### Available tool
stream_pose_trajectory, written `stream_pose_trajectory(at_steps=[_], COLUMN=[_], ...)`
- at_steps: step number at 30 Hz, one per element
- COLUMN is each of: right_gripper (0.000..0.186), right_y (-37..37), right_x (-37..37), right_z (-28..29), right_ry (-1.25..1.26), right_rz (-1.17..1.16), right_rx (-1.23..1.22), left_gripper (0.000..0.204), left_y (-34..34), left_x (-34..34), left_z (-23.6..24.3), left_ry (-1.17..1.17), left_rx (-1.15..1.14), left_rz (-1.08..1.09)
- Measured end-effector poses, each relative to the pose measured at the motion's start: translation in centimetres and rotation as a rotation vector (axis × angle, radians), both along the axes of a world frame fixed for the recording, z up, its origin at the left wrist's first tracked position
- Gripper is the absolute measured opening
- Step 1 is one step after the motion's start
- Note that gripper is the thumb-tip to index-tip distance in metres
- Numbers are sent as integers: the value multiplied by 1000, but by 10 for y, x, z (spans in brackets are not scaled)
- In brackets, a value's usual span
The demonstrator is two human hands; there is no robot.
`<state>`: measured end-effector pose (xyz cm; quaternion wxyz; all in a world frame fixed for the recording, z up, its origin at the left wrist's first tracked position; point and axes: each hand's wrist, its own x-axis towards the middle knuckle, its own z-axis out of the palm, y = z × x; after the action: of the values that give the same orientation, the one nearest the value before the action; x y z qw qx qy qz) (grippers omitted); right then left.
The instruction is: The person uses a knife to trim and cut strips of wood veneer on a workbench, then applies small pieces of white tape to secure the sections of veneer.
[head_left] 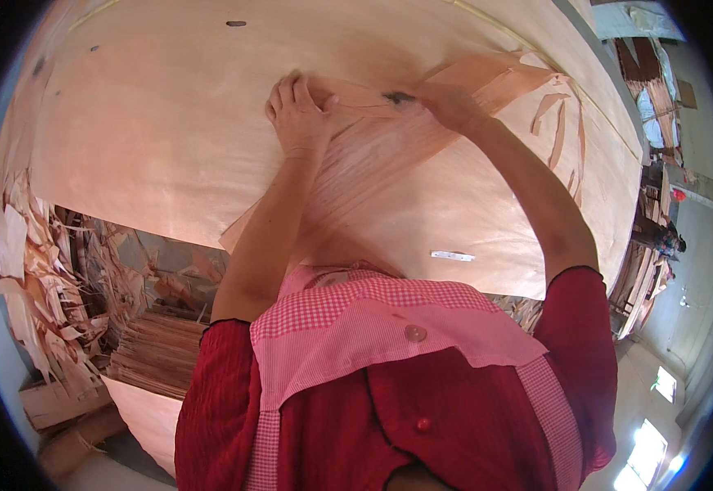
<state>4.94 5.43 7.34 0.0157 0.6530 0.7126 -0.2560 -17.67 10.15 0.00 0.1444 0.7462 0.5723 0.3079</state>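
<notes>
A broad, pale sheet of wood veneer [160, 123] covers the work surface in front of me. Across it lies a narrower, darker veneer piece [389, 155], slanting from near my body toward the far right. My left hand [301, 114] rests on the veneer by the upper left edge of this piece, thumb apart from the fingers. At its far edge, my right hand [452, 108] is bent down with fingers drawn together; what they hold is hidden. Just left of those fingertips shows a dark knot [397, 97]. A small flat white strip [452, 256] lies nearer to me.
Torn veneer scraps [548, 123] lie at the sheet's right side. A heap of veneer shreds [41, 278] hangs at the left, beside a stack of veneer sheets [156, 352] below the surface. A small oval hole [235, 24] marks the far part of the sheet.
</notes>
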Motion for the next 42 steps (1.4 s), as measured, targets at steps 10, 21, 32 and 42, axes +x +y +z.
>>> stream_pose_trajectory(at_steps=[10, 21, 32, 42], right_gripper=[13, 34, 22, 39], right_y=[55, -52, -19, -86], right_x=[-80, -66, -72, -57], right_z=[-19, -3, -25, -29], right_ry=[20, -152, -23, 156], right_rz=[269, -406, -393, -464], right_rx=[349, 119, 318, 236], left_gripper=[77, 68, 42, 19], left_y=[-1, -1, 6, 22], left_x=[1, 2, 3, -13], left_z=[1, 6, 11, 37], left_ry=[-95, 14, 294, 381], left_rx=[-28, -79, 296, 119], left_rz=[16, 7, -116, -847])
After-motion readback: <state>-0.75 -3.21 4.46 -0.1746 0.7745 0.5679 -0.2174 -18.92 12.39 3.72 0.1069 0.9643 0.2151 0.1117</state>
